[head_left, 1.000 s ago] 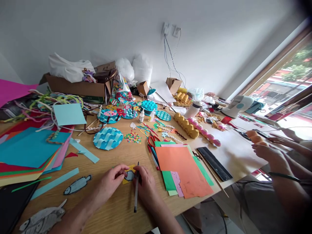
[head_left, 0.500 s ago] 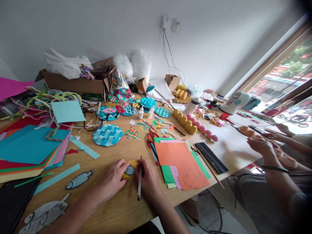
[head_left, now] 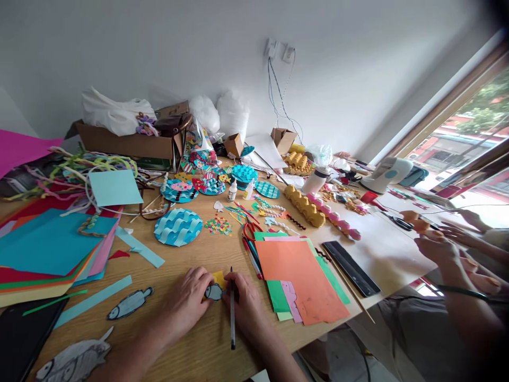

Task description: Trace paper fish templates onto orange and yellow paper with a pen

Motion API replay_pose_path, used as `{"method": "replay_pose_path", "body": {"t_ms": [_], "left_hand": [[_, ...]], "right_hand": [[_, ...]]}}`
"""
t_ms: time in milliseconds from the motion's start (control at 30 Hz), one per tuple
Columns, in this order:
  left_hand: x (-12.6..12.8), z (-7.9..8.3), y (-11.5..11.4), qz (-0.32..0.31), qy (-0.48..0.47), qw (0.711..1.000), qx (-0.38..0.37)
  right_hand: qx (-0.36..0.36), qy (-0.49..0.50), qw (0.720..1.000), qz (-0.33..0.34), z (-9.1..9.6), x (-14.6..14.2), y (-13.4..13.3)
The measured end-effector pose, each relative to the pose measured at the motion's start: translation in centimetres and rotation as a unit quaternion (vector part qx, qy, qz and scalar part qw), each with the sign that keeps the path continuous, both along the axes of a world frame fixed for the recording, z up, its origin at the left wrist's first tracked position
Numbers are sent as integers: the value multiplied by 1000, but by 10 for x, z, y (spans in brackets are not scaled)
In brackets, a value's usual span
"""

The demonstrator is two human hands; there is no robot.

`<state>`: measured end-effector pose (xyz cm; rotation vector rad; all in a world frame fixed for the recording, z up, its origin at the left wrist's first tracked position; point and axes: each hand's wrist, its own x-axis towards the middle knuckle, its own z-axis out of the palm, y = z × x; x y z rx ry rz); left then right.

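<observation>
A small grey paper fish [head_left: 213, 292] with a dark outline lies on a piece of yellow paper [head_left: 218, 277] on the wooden table. My left hand [head_left: 190, 291] holds both down from the left, its thumb and fingertips closed at the fish's edge. Just right of them, my right hand [head_left: 245, 300] grips a clear pen [head_left: 233, 326] with a dark end, its fingers closed around it. The pen's tip is hard to make out. Left of my left hand lie another paper fish [head_left: 130, 303] and a larger fish cutout [head_left: 75, 356].
Orange paper [head_left: 298, 276] tops coloured sheets beside my right hand, near red-handled scissors [head_left: 251, 230]. A woven blue disc [head_left: 178, 227] lies ahead. Coloured paper [head_left: 47, 241] is stacked at left. At right, a co-worker's hands [head_left: 439, 249] hold egg-carton pieces.
The view has shifted slightly, so most things sit lower in the picture. Both my hands keep their grips near the yellow paper. The co-worker's hands remain around the egg-carton pieces.
</observation>
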<state>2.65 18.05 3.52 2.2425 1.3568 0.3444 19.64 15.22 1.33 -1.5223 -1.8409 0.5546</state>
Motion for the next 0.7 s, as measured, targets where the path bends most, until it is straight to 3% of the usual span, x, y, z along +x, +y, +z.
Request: {"method": "replay_pose_path", "body": {"t_ms": [333, 467, 600, 700], "left_hand": [[7, 2, -3, 10, -67, 997, -41], [5, 13, -3, 16, -117, 991, -60], [-32, 41, -7, 49, -163, 984, -58], [-81, 57, -12, 138, -217, 963, -85]], "right_hand": [[43, 11, 999, 15, 0, 2, -3], [38, 68, 997, 21, 7, 2, -6], [51, 128, 990, 7, 21, 6, -11], [54, 114, 992, 0, 25, 11, -15]]}}
